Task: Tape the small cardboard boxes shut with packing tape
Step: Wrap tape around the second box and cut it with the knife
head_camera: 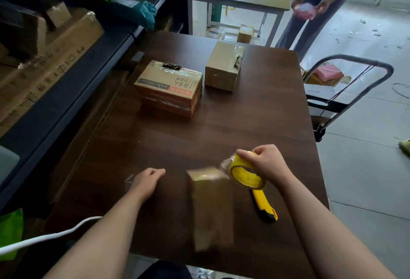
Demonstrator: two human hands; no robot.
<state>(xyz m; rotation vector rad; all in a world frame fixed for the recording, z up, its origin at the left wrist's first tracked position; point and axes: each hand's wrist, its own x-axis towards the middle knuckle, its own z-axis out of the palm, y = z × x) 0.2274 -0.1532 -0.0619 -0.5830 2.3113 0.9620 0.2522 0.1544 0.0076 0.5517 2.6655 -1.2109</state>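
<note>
Small cardboard box (211,207): long, narrow, brown, blurred; lies near the front edge of the dark table (155,145), between the two hands.
Tape roll (245,177): yellow core, at the box's far right corner; a clear strip seems to run from it to the box top.
Right hand (264,162): clasped over the roll.
Left hand (146,180): on the table left of the box, not touching it, fingers loosely curled, holding nothing visible.
Utility knife (265,206): yellow, just right of the box.
Printed box (168,87), plain box (223,67): farther back, both glossy with tape.
Risk: nothing steadies the box; a pull on the roll would likely drag or swing it, leaving the strip crooked or wrinkled.
</note>
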